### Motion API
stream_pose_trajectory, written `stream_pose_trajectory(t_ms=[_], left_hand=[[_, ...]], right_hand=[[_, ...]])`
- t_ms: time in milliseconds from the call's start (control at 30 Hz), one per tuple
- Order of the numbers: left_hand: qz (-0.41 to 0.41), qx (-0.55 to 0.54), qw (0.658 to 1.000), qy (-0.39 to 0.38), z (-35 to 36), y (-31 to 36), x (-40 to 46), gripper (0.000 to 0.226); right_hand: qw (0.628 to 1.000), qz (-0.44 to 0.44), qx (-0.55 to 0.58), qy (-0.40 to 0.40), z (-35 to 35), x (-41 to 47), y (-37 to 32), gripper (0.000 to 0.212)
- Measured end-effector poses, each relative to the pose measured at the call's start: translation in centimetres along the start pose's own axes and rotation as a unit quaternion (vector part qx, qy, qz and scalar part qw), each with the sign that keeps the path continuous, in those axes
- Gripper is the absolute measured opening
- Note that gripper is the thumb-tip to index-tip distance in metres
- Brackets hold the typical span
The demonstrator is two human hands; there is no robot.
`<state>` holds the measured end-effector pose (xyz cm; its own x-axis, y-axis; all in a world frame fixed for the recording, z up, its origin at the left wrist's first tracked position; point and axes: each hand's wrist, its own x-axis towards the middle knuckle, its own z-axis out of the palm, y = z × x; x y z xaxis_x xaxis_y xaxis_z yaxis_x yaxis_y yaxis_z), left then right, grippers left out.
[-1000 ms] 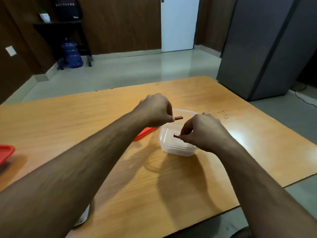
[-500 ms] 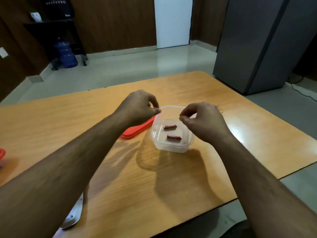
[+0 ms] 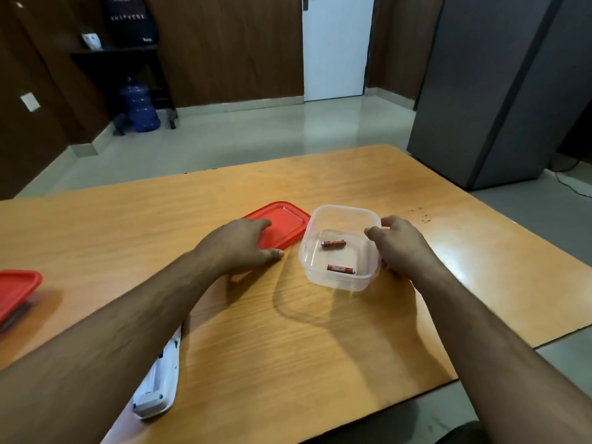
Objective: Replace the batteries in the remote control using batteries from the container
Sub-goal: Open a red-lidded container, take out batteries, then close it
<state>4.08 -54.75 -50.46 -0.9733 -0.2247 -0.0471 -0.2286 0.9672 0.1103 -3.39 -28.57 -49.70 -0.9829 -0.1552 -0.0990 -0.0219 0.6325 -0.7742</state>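
Red lid (image 3: 282,224) beside container (image 3: 339,278)

Two batteries (image 3: 333,243) in clear container (image 3: 339,211)

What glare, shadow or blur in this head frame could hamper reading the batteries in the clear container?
Head view: the two red batteries in the clear container look sharp, though their label text is too small to read; window glare streaks the wooden table right of the right hand; soft arm shadows fall near the container; the left-edge red lid is blurred; wide-angle bending shows at the edges.
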Motion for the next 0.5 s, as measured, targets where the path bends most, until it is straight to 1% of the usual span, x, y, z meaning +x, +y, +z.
stream_pose_trajectory(t_ms=[67,167,267,300,333,367,433,467,500], left_hand=[[0.015,0.049,0.999,0.008,-0.1,-0.1,-0.1,0.075],[0.061,0.125,0.99,0.015,-0.7,0.2,-0.4,0.054],[0.099,0.147,0.984,0.031,-1.9,0.5,-0.6,0.033],[0.098,0.135,0.985,0.053,-2.6,0.6,-0.7,0.029],[0.094,0.109,0.985,0.094,-3.3,0.5,-0.9,0.029],[0.093,0.076,0.981,0.155,-4.1,0.4,-1.1,0.03],[0.086,-0.01,0.955,0.283,-5.6,0.3,-1.8,0.031],[0.069,-0.075,0.94,0.326,-6.3,0.6,-2.2,0.029],[0.042,-0.152,0.923,0.35,-6.7,1.1,-2.3,0.026]], right_hand=[[1.0,0.0,-0.002,-0.012,0.1,0.1,0.0,0.031],[1.0,-0.005,-0.006,-0.016,0.4,0.3,0.1,0.022],[1.0,-0.014,-0.006,-0.015,0.5,0.4,0.2,0.022],[1.0,-0.015,-0.004,-0.017,0.5,0.4,0.2,0.022],[1.0,-0.016,-0.001,-0.021,0.5,0.4,0.2,0.022],[1.0,-0.016,0.005,-0.024,0.6,0.4,0.2,0.022],[0.999,-0.014,0.018,-0.03,0.6,0.3,0.2,0.022],[0.999,-0.012,0.025,-0.034,0.5,0.2,0.2,0.022],[0.999,-0.009,0.03,-0.04,0.5,0.2,0.2,0.022]])
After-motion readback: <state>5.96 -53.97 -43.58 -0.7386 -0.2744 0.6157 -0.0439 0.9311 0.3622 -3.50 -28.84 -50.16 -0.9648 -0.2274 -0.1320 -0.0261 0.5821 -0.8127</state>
